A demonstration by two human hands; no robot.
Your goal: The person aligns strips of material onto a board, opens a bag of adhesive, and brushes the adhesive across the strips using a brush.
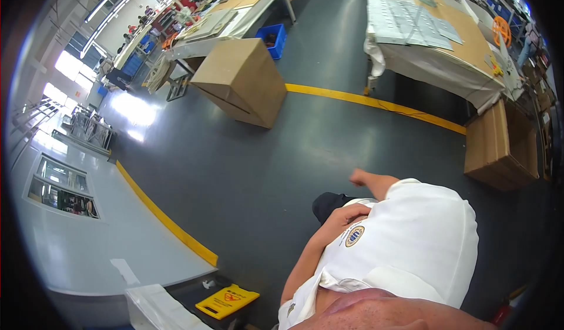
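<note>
The left hand lies against the white shirt, at the near right; whether its fingers are pressed together or pinch the cloth, one cannot tell; the right hand is over the grey floor, its fingers too small to judge; farther left stands a cardboard box.

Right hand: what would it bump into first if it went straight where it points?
Probably nothing soon: the right hand points out over grey floor, and that way looks free. The closed cardboard box seems off to one side, though depth is hard to tell.
</note>
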